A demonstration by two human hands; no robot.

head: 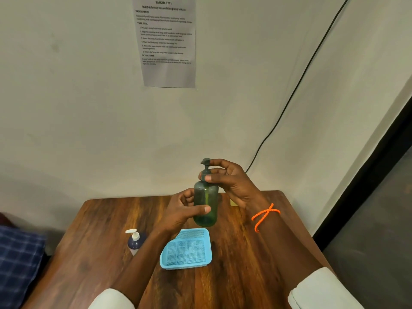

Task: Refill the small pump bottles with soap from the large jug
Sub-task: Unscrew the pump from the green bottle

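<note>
A green translucent pump bottle (pixel 206 202) with a dark pump head is held upright above the wooden table (pixel 245 253). My left hand (pixel 185 210) grips its body from the left, thumb across the front. My right hand (pixel 227 181) pinches the pump collar at the bottle's neck, fingers curled round the pump stem. A second small pump bottle (pixel 134 241), dark blue with a white pump, stands on the table to the left. The large jug is not in view.
A light blue mesh basket (pixel 186 249) sits on the table just below the held bottle. A printed task sheet (pixel 166 41) hangs on the wall. A black cable (pixel 289 101) runs down the wall on the right. A blue checked cloth (pixel 20 259) lies left of the table.
</note>
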